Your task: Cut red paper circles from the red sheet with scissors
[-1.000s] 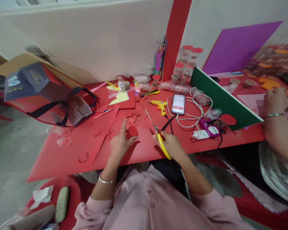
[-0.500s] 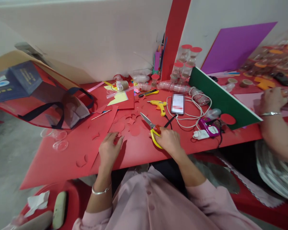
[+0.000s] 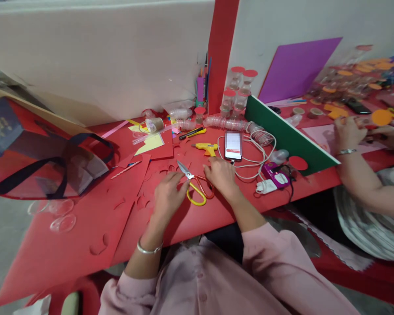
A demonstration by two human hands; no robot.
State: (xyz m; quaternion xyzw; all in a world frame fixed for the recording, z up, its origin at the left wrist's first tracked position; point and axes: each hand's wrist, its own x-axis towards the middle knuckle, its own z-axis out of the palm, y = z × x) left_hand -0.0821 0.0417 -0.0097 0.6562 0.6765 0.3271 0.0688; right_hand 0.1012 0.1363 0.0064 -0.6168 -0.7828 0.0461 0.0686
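A pair of scissors [image 3: 189, 175] with one yellow and one red handle lies on the red tabletop [image 3: 170, 227] between my hands, its blades pointing away to the left. My left hand [image 3: 169, 197] rests just left of the scissors, thumb apart from the fingers, over red paper scraps; nothing shows in it. My right hand [image 3: 221, 175] reaches forward beside the red handle loop with its fingers apart and holds nothing visible. Just beyond its fingertips are a yellow glue gun [image 3: 206, 148] and a lit phone [image 3: 233, 151] with a white cable.
Clear plastic cups [image 3: 63, 222] stand at the left edge, near a large bag [image 3: 22, 153]. A green board [image 3: 285, 135] divides the table; a purple charger [image 3: 276, 176] sits before it. At right, a co-worker's hand [image 3: 350, 133] works near an orange disc [image 3: 381, 117].
My right hand has let go of the scissors, which now lie on the table, and has moved forward. My left hand has come closer to them. The view has shifted right.
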